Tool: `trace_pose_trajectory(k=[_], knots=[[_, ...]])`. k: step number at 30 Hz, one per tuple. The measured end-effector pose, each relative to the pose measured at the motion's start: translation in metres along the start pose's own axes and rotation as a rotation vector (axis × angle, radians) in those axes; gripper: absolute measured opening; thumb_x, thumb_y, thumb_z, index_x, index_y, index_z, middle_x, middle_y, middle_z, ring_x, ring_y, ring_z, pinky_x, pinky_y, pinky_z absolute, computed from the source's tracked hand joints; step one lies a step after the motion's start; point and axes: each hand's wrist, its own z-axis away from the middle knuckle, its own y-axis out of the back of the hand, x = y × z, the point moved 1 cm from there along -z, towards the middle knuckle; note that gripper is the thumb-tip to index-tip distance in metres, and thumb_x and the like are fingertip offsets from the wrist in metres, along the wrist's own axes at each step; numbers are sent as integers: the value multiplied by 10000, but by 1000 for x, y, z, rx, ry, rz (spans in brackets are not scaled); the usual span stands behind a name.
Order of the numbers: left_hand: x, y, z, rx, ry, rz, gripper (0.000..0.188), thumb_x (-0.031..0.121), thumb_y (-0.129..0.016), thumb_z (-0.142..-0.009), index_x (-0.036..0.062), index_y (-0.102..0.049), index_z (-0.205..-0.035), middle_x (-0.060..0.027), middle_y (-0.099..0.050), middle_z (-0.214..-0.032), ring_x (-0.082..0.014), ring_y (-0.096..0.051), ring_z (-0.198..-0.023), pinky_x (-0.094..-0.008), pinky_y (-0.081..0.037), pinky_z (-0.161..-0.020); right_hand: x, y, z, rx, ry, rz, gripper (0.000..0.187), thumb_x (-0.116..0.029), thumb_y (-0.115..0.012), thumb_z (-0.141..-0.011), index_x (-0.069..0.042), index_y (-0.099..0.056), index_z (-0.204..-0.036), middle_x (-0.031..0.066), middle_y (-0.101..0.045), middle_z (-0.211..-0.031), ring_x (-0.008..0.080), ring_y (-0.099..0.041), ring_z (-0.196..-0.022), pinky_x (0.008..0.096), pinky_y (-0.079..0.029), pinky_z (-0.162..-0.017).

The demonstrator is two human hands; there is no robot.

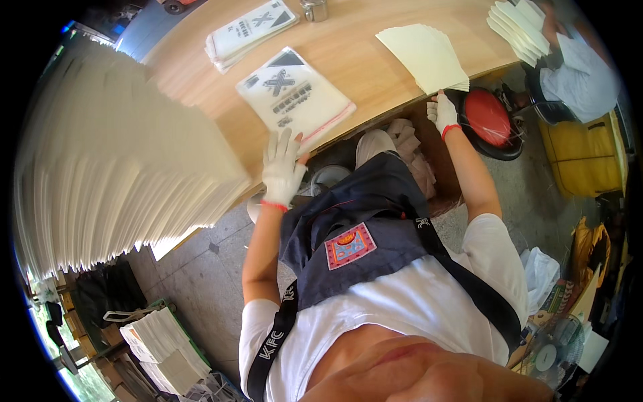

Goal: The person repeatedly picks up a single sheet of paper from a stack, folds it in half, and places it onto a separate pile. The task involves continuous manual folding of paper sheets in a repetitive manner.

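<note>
Pale wood-grain tabletop (358,57): printed packet (301,94); left of packet, paper stack (127,154); beyond, packet pile (251,30), metal jar (313,11); right, cream sheets (423,57), fanned.

I get a bright view over the tabletop (348,50), dimmer beneath it. The tall paper stack (114,147) smears with blur, glare streaks the red seat (487,117), and fisheye distortion curves everything toward black edges.

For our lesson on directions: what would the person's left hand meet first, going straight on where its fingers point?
Probably the white, rectangular, plastic-looking packet with dark print, just beyond the white-gloved left hand; whether they already touch is unclear.
</note>
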Motion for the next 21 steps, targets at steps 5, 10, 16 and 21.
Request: trace_pose_trajectory(k=[5, 10, 16, 21], knots=[[-45, -64, -41, -21, -158, -172, 431, 377, -557, -793, 142, -570, -1154, -70, -505, -1177, -289, -439, -1102, -431, -364, -897, -9, 7, -30, -114, 50, 84, 147, -217, -536, -874, -72, -539, -846, 20, -529, -633, 89, -434, -421, 216, -330, -339], [-35, -65, -65, -215, 68, -175, 413, 370, -506, -814, 166, -531, -1172, -54, -492, -1174, -289, -453, -1096, -404, -352, -934, 14, 26, -33, -359, -277, -268, 141, -261, -580, -859, -125, -553, -831, -29, -488, -614, 80, -440, -456, 179, -330, -362], [-28, -40, -72, -365, 136, -134, 307, 202, -564, -761, 154, -548, -1064, -55, -529, -1075, -277, -510, -1004, -385, -412, -854, 29, 70, -34, -504, -179, -347, 251, -316, -444, -944, -87, -511, -1021, 69, -576, -753, 122, -492, -553, 206, -378, -413], [-53, -46, -72, -342, 257, -109, 301, 83, -554, -735, 162, -554, -1025, -60, -546, -1045, -271, -535, -978, -378, -458, -786, -6, 35, 11, -368, 218, -286, 156, -77, -437, -895, -93, -496, -1039, 24, -532, -735, 81, -462, -526, 179, -337, -380]])
